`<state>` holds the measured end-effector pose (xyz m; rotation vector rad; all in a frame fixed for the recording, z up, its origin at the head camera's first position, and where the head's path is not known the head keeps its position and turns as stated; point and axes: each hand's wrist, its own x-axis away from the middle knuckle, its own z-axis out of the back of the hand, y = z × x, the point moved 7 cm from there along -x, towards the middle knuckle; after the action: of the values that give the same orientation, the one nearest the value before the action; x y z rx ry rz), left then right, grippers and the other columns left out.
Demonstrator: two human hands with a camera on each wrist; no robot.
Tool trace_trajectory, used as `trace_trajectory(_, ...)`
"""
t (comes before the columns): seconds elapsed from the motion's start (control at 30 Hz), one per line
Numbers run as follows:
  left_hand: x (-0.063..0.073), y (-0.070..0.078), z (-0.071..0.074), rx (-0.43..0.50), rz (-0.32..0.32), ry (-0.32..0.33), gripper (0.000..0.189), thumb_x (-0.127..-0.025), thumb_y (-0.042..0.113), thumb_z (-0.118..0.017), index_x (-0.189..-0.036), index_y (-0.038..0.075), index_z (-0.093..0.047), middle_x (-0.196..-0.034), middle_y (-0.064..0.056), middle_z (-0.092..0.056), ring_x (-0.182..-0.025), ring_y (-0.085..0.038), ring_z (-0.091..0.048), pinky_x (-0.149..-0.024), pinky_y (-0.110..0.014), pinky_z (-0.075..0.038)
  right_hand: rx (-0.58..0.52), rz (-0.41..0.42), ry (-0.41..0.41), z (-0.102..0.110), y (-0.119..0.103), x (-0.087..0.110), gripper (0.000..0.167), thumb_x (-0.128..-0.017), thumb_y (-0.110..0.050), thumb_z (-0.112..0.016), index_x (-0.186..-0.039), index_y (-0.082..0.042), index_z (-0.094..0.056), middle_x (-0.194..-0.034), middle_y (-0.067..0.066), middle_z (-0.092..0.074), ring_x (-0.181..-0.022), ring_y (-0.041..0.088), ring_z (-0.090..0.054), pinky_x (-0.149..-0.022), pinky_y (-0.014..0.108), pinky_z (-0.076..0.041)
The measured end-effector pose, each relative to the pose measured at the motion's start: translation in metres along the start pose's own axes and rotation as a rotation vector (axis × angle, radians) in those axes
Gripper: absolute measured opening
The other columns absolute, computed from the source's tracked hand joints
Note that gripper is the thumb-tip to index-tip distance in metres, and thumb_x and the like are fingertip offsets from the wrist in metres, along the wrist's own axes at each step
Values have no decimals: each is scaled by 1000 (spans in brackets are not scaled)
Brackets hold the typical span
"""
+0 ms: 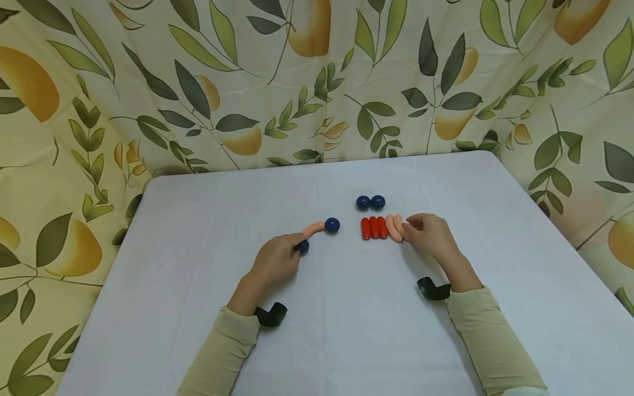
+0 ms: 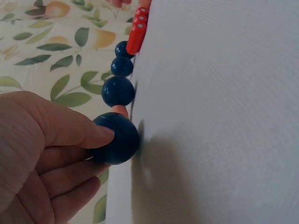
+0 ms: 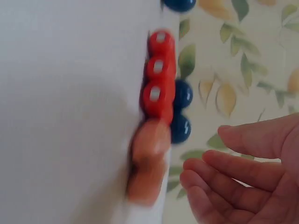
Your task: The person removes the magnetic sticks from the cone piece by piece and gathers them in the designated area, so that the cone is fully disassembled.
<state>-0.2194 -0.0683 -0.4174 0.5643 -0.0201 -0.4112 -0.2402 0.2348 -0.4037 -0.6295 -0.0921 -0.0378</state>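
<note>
My left hand (image 1: 274,259) pinches a dark blue ball (image 2: 119,140) between thumb and fingers. That ball sits at the near end of a curved peach-coloured stick (image 1: 313,229), and another blue ball (image 1: 332,225) is at its far end. Farther right, several red sticks (image 1: 373,227) with pale marks on their ends lie side by side. Against them lie two curved peach sticks (image 3: 150,144). Beside these peach sticks is my right hand (image 1: 435,237); in the right wrist view its fingers are loosely bent, apart from the sticks, with nothing between them.
Two more blue balls (image 1: 370,202) sit touching each other just behind the red sticks. All of it lies on a white-covered table (image 1: 346,330). A leaf-and-fruit patterned curtain (image 1: 317,82) hangs behind and along the sides. Each wrist carries a black camera mount (image 1: 433,289).
</note>
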Motion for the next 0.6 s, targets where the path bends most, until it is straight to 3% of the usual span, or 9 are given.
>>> trace_trajectory(0.1,0,4,1,-52,-54,-7,34,-84,3,-61,-118,6,-63,-106,-10,-65,-94,-21,-62,-77,-33,-50,-19,97,35,-7,-25,4,31,-91,-17,-57,-108,9,-61,-98,21,-63,-87,31,-58,-74,41,-49)
trace_trajectory(0.2,0,11,2,-116,-112,-4,20,-83,11,-67,-103,8,-68,-94,-6,-68,-84,-18,-63,-71,-31,-50,-26,246,36,-23,-58,10,22,-88,-11,-61,-100,7,-66,-91,16,-65,-84,28,-59,-74,40,-49)
trace_trajectory(0.33,2,18,1,-101,-129,-36,17,-81,18,-72,-94,9,-70,-86,-2,-68,-78,-15,-62,-68,-30,-49,-7,393,-65,-56,-99,18,21,-86,-14,-65,-99,3,-68,-87,8,-66,-81,22,-59,-73,36,-50)
trace_trajectory(0.47,3,22,-1,-2,-128,-78,27,-80,13,-72,-106,5,-69,-99,-6,-68,-93,-19,-62,-79,-32,-49,11,406,-198,-88,-122,24,30,-83,-22,-69,-103,0,-68,-89,7,-66,-78,18,-57,-71,32,-50)
trace_trajectory(0.6,2,23,-2,31,-147,-99,28,-81,9,-69,-109,4,-67,-104,-7,-66,-99,-20,-61,-83,-32,-48,18,374,-244,-105,-132,27,30,-77,-24,-75,-99,-4,-70,-81,1,-64,-69,14,-52,-62,27,-45)
